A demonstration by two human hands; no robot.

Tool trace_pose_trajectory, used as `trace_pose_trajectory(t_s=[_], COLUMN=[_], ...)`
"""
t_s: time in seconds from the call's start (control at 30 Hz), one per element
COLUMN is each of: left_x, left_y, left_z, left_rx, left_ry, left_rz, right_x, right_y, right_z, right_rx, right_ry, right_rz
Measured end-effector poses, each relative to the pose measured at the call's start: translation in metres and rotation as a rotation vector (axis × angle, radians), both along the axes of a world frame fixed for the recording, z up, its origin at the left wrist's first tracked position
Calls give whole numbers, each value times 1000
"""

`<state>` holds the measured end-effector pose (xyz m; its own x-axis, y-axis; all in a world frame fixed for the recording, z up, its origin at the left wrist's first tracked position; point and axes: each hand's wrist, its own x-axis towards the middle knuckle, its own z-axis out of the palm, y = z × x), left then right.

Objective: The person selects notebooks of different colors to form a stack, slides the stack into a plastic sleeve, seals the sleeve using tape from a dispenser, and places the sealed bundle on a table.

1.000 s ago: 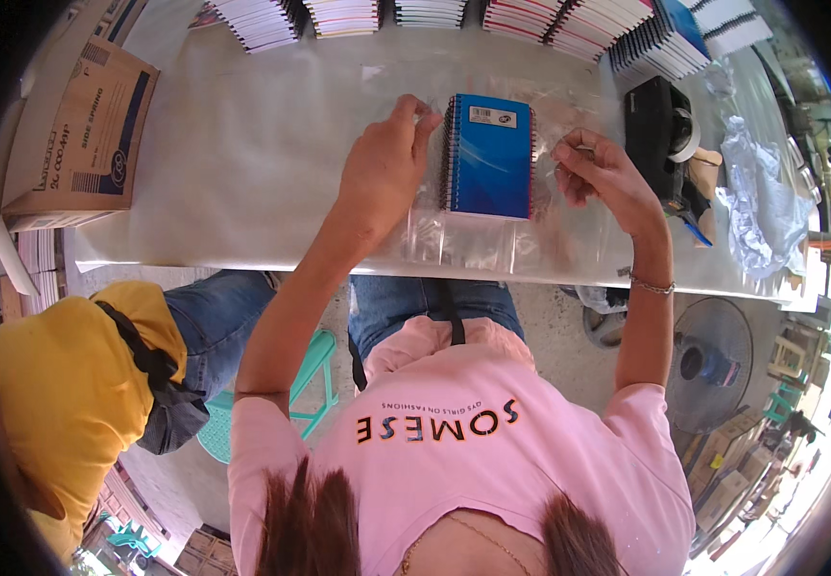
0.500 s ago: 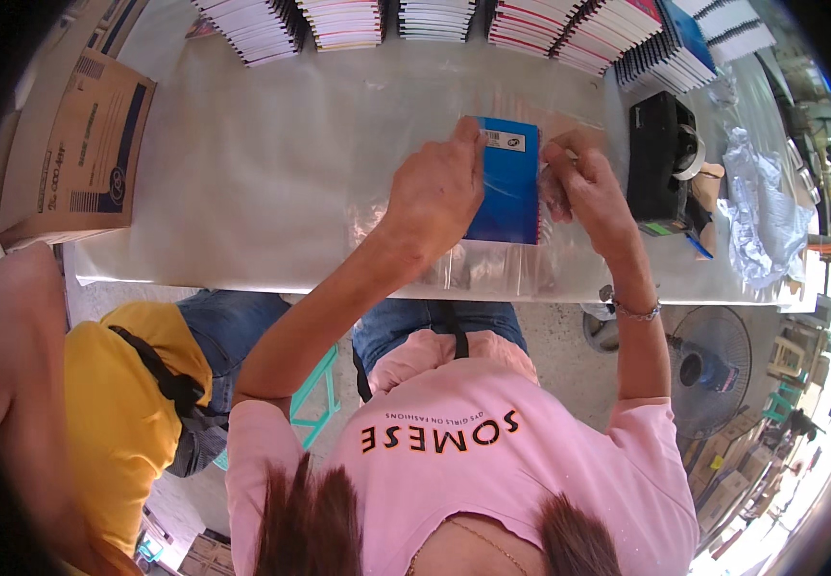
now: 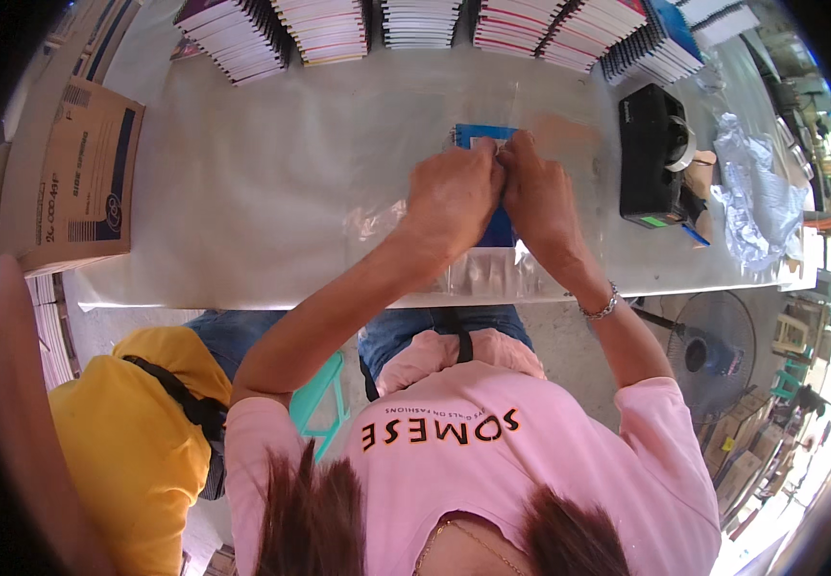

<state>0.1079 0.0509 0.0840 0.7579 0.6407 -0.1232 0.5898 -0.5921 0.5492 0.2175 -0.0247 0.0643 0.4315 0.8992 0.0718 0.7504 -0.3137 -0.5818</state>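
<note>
The blue notebook (image 3: 500, 233) lies mid-table (image 3: 242, 173); I'd expect it light, stiff-covered and slick, best held by its edges, sparing the wire coil (image 3: 455, 138). My left hand (image 3: 454, 197) and right hand (image 3: 542, 202) meet over it, fingertips together; I can't tell what either grip holds. Clear plastic (image 3: 492, 276) shows at six o'clock, a black tape dispenser (image 3: 648, 158) at three.

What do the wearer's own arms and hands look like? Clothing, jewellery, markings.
Left hand and right hand are ungloved. Both arms have short, plain pink sleeves and are bare below them. A silver-coloured chain bracelet circles the right wrist; no band shows on the left. Nails and any rings are too small to make out.
</note>
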Motion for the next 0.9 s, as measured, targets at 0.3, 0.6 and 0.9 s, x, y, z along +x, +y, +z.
trace_pose_trajectory(t_s=[0.3, 0.6, 0.9], left_x=[-48, -46, -32], left_y=[20, 21, 18], left_z=[-18, -38, -44], left_rx=[24, -22, -46], left_ry=[-258, -280, -278], left_rz=[-171, -201, -220], right_x=[9, 12, 3], right_y=[-4, -2, 4], right_z=[-4, 12, 17], right_rx=[135, -32, -88], right_ry=[130, 489, 347], right_rz=[34, -43, -103])
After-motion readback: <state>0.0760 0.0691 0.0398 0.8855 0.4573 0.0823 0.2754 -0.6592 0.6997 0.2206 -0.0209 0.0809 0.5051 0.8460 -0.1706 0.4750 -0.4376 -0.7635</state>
